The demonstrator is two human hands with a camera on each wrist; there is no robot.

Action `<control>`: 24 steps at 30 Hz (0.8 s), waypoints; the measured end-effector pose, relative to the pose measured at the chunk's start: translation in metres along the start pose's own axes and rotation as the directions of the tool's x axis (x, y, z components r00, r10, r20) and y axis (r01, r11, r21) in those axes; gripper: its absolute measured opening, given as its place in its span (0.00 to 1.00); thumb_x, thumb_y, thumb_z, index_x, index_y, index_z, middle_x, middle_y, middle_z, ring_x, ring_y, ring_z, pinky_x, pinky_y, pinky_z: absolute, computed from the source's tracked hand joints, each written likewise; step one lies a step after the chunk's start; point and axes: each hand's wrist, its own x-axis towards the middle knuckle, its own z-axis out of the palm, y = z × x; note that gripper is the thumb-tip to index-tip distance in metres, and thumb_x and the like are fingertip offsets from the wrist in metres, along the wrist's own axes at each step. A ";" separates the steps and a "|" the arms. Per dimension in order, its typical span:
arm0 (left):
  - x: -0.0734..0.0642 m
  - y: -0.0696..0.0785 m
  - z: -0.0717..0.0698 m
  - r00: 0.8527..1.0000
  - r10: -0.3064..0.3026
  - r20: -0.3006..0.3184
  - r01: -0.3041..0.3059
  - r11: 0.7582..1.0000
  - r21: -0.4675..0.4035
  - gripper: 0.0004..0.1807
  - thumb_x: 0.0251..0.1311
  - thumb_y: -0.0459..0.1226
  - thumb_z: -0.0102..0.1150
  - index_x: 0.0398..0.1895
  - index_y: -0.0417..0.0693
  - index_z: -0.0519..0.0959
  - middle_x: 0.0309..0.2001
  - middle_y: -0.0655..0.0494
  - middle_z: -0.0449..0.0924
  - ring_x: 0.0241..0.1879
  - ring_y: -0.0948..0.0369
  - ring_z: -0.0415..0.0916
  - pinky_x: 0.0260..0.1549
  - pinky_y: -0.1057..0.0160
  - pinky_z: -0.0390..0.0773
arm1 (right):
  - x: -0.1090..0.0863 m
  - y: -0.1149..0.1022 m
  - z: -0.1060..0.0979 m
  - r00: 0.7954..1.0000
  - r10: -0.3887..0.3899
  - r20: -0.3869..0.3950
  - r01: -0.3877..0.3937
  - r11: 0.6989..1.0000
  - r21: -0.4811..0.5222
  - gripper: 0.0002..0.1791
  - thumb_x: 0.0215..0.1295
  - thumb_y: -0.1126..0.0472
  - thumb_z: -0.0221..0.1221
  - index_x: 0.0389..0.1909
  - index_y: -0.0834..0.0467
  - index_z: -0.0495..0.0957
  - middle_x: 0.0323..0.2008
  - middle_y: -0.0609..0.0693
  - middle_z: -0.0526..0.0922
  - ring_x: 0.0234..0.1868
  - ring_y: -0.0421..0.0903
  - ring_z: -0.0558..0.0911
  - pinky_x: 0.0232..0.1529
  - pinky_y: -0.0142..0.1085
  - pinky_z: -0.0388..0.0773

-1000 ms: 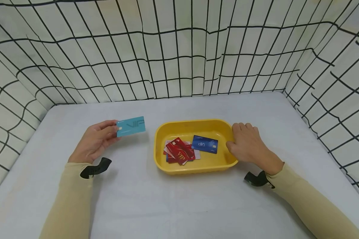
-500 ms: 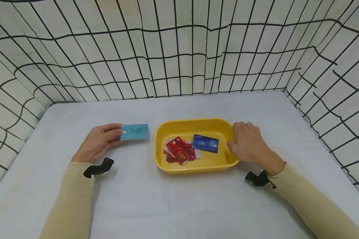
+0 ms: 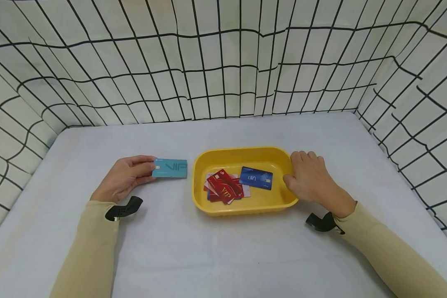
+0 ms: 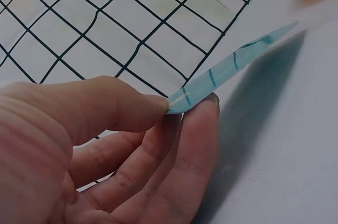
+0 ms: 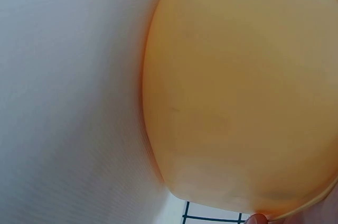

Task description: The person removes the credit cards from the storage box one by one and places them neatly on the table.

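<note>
My left hand (image 3: pixel 124 178) pinches the left end of a light blue VIP card (image 3: pixel 170 169) between thumb and fingers. In the left wrist view this card (image 4: pixel 227 73) is seen almost edge-on, tilted above the cloth with its shadow beneath. To its right stands a shallow yellow plastic basket (image 3: pixel 260 201). My right hand (image 3: pixel 311 180) grips the basket's right rim, thumb on the inner side. Inside lies a dark blue VIP card (image 3: pixel 256 178) beside an overlapping pile of mostly red cards (image 3: pixel 225 186). The right wrist view is mostly filled by the basket's outer wall (image 5: pixel 237 86).
A white cloth (image 3: pixel 223 256) covers the table. White walls with a black grid pattern (image 3: pixel 223 74) rise along the back and both sides. A dark wrist camera mount (image 3: pixel 124 208) juts from the left sleeve, another dark mount (image 3: pixel 320 222) from the right.
My left hand has moved a little to the right and downward, and the light blue card has turned from slanted to nearly level in the head view. My right hand stays on the basket rim.
</note>
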 end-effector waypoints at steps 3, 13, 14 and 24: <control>0.000 0.001 0.000 1.000 -0.008 -0.006 0.008 0.999 0.035 0.34 0.68 0.43 0.67 0.70 0.38 0.66 0.60 0.60 0.69 0.47 0.74 0.81 0.51 0.72 0.85 | 0.000 0.000 0.000 1.000 -0.002 -0.002 0.002 1.000 0.001 0.18 0.64 0.55 0.48 0.45 0.65 0.69 0.34 0.55 0.69 0.39 0.55 0.66 0.38 0.42 0.55; 0.000 0.001 0.000 1.000 -0.002 -0.016 0.004 0.987 0.161 0.32 0.71 0.44 0.64 0.70 0.38 0.67 0.58 0.62 0.73 0.46 0.75 0.82 0.51 0.72 0.85 | -0.001 -0.001 0.000 1.000 -0.001 -0.002 0.001 1.000 -0.013 0.19 0.65 0.55 0.47 0.47 0.66 0.69 0.35 0.56 0.70 0.40 0.55 0.66 0.39 0.42 0.55; 0.000 0.001 0.000 1.000 -0.001 -0.016 0.004 0.986 0.168 0.32 0.71 0.43 0.63 0.71 0.37 0.67 0.57 0.62 0.73 0.45 0.75 0.82 0.51 0.72 0.85 | -0.001 -0.001 -0.001 1.000 -0.002 -0.002 0.002 1.000 -0.014 0.19 0.65 0.55 0.47 0.47 0.66 0.69 0.35 0.56 0.70 0.40 0.55 0.66 0.39 0.42 0.56; -0.003 0.003 0.000 1.000 -0.002 -0.011 0.004 0.979 0.204 0.32 0.71 0.42 0.63 0.71 0.36 0.67 0.56 0.60 0.74 0.44 0.74 0.84 0.50 0.70 0.85 | -0.001 -0.002 -0.001 1.000 0.000 0.001 0.000 1.000 -0.007 0.18 0.64 0.55 0.47 0.47 0.66 0.70 0.34 0.56 0.70 0.40 0.55 0.66 0.39 0.42 0.55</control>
